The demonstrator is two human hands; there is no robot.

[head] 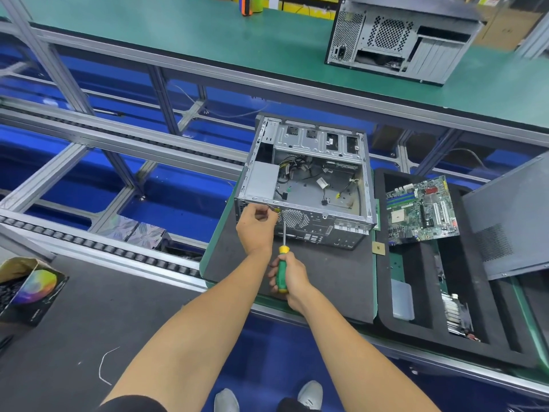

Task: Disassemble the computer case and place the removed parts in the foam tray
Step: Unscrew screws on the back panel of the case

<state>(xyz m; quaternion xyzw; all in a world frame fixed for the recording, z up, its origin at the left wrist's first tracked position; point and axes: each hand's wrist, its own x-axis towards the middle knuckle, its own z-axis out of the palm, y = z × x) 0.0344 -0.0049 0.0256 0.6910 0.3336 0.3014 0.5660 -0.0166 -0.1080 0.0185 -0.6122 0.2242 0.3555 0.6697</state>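
One opened computer case (pixel 309 185) lay on its side on a dark mat (pixel 326 281) at the middle of the view, its rear panel facing the person. Two hands worked at that panel. The right hand (pixel 289 276) was clamped around the green handle of a single screwdriver (pixel 282 257), whose shaft ran toward 12 o'clock up to the panel beside the round fan grille. The left hand (pixel 255 226), at 11 o'clock from the right, had its fingers curled at the panel's upper left corner, pinching something too small to make out.

At 3 o'clock from the case sat one black foam tray (pixel 421 325). It held one green motherboard (pixel 421 212) at its far end, one pale rectangular part (pixel 402 298) and one finned part (pixel 457 316) nearer. One grey side panel (pixel 511 221) leaned over the tray's right edge, covering part of it. A second computer case (pixel 401 40) stood at 1 o'clock on the far green bench (pixel 178 34). At 8 o'clock was one open cardboard box (pixel 29 289).
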